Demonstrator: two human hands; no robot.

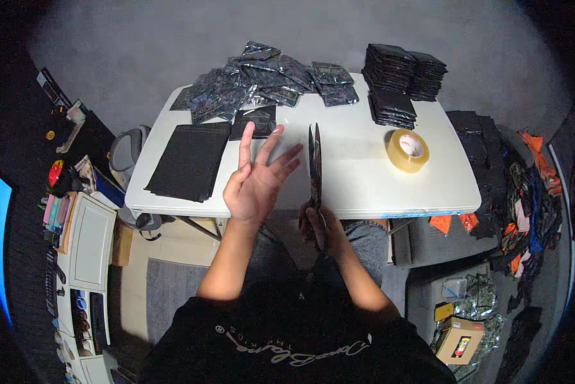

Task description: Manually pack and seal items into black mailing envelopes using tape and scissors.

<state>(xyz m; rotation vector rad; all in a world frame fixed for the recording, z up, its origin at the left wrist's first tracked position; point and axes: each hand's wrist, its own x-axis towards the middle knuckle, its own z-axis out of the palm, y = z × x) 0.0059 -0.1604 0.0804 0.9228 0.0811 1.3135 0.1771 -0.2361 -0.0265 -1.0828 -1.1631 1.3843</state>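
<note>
My left hand [255, 189] is raised over the near side of the white table [358, 182], palm up with its fingers spread and nothing in it. At the near edge, my right hand [334, 225] is wrapped round the handles of a pair of dark scissors [315, 163]. Their blades point away from me, slightly parted at the tips. Left of my left hand lies a stack of flat black sheets or bags [192, 160]. Just beyond its fingertips is a single flat dark packet [252, 120]. A roll of clear yellowish tape [402, 157] lies to the right of the scissors.
A loose heap of glossy dark packets [255, 77] covers the table's far left. Neat stacks of black packets [390, 77] rise at the far right. Dark and orange fabric [537, 192] lies beyond the right edge. A white cabinet [89, 243] stands at left, a cardboard box [459, 339] lower right.
</note>
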